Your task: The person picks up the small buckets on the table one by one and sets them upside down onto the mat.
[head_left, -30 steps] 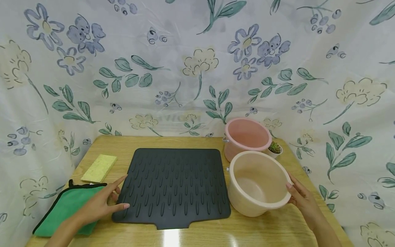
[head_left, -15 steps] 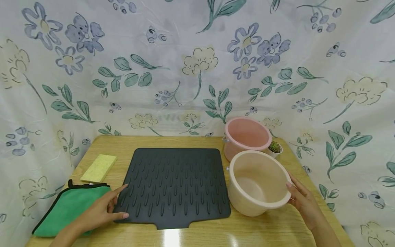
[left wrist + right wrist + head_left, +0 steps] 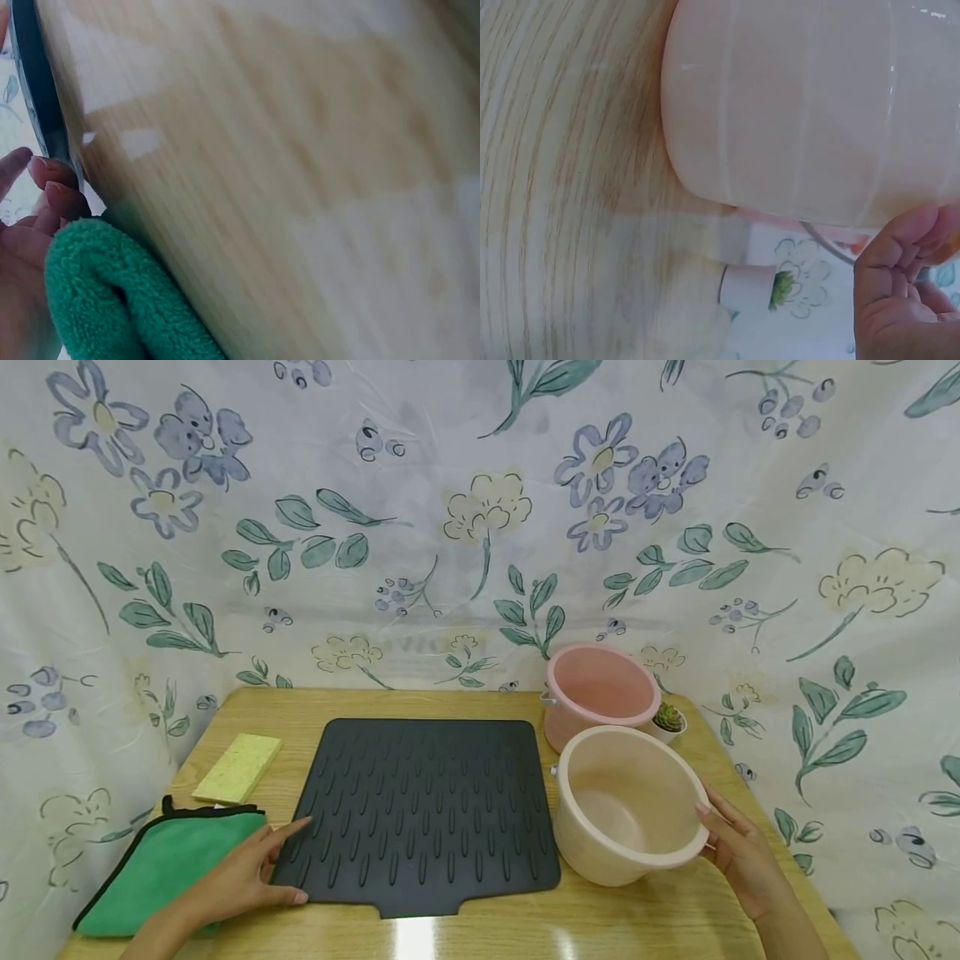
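At the left edge of a dark ribbed mat (image 3: pixel 420 810), the left hand (image 3: pixel 240 872) rests with its index fingertip on the mat and its thumb by the near left corner. Its other fingers bend in beside the edge, and the left wrist view has them (image 3: pixel 56 184) close to the mat's dark rim (image 3: pixel 41 82). The right hand (image 3: pixel 746 860) pinches the right rim of a cream bucket (image 3: pixel 600 835), which stands upright touching or very near the mat's right side. In the right wrist view, this hand (image 3: pixel 904 292) is at the bucket's rim, below its wall (image 3: pixel 802 105).
A folded green cloth (image 3: pixel 161 868) lies under or beside the left forearm, with a yellow sponge (image 3: pixel 238 768) beyond it. Behind the cream bucket stand a pink bucket (image 3: pixel 570 722) and a small potted plant (image 3: pixel 667 718). A floral curtain (image 3: pixel 420 543) hangs behind the wooden table (image 3: pixel 495 927).
The left hand has slid toward the near edge of the table along the mat's left side, its thumb now lower by the corner. The right hand and both buckets have hardly moved.
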`<state>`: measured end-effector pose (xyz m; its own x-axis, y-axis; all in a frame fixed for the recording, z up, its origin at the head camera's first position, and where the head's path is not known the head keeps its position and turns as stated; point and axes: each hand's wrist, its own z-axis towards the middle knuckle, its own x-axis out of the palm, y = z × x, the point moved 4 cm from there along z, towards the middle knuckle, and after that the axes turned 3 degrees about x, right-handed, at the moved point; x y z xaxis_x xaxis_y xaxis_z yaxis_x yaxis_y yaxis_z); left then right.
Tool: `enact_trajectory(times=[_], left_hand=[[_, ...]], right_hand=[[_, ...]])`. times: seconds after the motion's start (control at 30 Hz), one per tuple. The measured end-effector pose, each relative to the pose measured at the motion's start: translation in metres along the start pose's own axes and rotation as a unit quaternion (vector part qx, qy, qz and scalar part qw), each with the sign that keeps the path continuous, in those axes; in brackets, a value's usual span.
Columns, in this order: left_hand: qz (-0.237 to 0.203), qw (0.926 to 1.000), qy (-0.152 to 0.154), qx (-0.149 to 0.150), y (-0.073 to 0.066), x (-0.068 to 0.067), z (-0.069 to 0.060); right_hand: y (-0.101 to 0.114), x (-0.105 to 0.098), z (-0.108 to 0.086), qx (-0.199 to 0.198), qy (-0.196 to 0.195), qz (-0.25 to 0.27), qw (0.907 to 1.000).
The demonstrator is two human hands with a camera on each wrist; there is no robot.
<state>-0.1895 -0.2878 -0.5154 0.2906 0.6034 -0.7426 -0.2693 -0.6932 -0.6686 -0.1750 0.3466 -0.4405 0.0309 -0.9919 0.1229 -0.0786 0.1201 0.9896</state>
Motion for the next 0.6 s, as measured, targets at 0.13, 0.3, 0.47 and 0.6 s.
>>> enact_trajectory(times=[0.13, 0.3, 0.47, 0.6], left_hand=[[0.006, 0.9999, 0.012, 0.000, -0.0009, 0.0009, 0.0004], [0.007, 0.9996, 0.021, -0.015, -0.0006, 0.0009, 0.0018], [0.007, 0.9987, 0.025, -0.043, 0.0013, 0.0005, 0.0030], [0.017, 0.9984, 0.027, -0.047, 0.0005, 0.0005, 0.0037]], right_hand=[[0.0012, 0.0011, -0.0012, 0.008, 0.015, 0.029, 0.9994], [0.0029, 0.0021, -0.0019, 0.025, 0.027, 0.061, 0.9975], [0.0043, 0.0038, -0.0002, 0.029, 0.049, 0.085, 0.9947], [0.0047, 0.0044, -0.0002, 0.023, 0.064, 0.104, 0.9923]])
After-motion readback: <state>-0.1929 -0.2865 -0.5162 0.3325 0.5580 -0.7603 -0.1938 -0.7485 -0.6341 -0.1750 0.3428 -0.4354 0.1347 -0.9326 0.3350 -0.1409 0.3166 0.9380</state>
